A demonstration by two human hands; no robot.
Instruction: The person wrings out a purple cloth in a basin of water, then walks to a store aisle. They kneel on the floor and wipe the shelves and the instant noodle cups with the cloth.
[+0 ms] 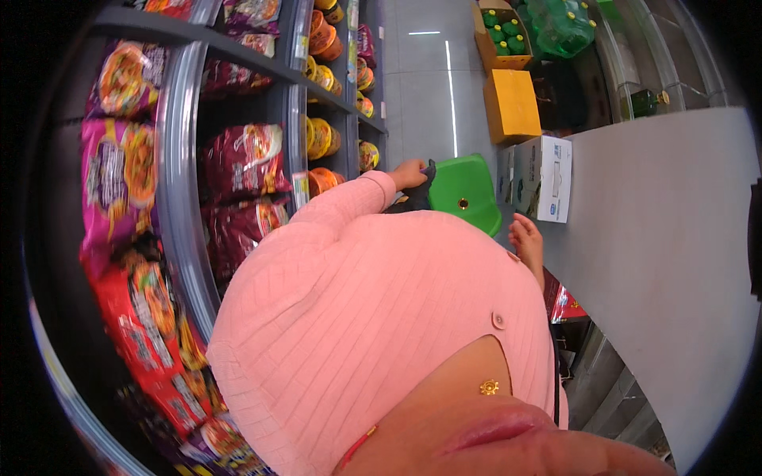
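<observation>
My left hand (409, 174) is closed around a dark grey cloth (424, 189), which hangs down beside a green plastic stool (461, 193). The stool stands on the floor just ahead of me, with a small hole in its seat. On the other side of it, my right hand (527, 237) hangs by my body, fingers loosely bent and apart, with nothing seen in it. A white printed carton (545, 178) is the closest thing beyond that hand.
Shelves along my left hold bagged instant noodles (247, 157) and noodle cups (323, 138). To the right are a pale flat surface (655, 196), a yellow carton (513, 106), an open carton of green bottles (505, 33) and wrapped green bottles (559, 27). Grey tiled floor (419, 101) lies between.
</observation>
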